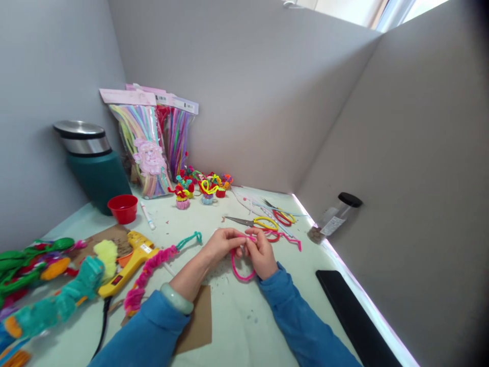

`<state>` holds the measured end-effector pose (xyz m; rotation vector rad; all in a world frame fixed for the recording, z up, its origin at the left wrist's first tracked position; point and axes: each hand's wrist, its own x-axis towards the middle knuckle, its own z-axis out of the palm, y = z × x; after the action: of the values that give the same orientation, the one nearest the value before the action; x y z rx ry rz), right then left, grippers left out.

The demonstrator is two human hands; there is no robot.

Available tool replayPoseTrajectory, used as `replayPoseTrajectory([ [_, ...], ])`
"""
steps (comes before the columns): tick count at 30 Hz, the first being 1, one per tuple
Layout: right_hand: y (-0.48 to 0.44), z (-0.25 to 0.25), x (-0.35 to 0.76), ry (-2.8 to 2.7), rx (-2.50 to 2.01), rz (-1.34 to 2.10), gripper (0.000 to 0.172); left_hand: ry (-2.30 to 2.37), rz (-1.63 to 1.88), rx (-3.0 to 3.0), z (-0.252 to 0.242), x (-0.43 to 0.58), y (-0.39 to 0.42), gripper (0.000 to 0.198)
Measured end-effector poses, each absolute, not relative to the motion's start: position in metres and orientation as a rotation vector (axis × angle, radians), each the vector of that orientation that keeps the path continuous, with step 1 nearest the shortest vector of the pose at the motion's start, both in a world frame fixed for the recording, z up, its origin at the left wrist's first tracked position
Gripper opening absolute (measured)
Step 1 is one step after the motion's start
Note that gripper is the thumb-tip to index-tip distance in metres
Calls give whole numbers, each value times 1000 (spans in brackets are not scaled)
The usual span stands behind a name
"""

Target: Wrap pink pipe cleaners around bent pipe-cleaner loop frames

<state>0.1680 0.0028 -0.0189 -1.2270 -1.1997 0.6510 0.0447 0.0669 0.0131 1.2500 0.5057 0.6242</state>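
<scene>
Above the middle of the table (237,326): one pink pipe cleaner (244,280), bent into a loop, is pinched by the fingertips of left hand (223,244) and right hand (263,253). Toward back edge, beyond the hands: yellow-handled scissors (266,223). Toward left edge: yellow glue gun (129,267). Back left corner: teal bottle (97,176), red cup (123,210) just beside.

Seemingly no legible text

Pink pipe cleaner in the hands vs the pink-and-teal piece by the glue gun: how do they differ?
The pink pipe cleaner is a thin strand; the pink-and-teal piece is thick and bunched along its pink part.
The pipe cleaner shows only pink; the piece has a teal end.
The pipe cleaner is in the left hand and right hand; the piece lies by the yellow glue gun.
</scene>
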Motion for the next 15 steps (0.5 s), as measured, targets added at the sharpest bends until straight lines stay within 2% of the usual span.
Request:
replayPoseTrajectory([
  [7, 5, -16, 168, -1140, -1238, 611, 15, 645, 678, 1242, 10, 46, 69, 25],
  [15, 5, -12, 169, -1068, -1123, 811, 20, 607, 659, 1214, 7, 44, 69, 32],
])
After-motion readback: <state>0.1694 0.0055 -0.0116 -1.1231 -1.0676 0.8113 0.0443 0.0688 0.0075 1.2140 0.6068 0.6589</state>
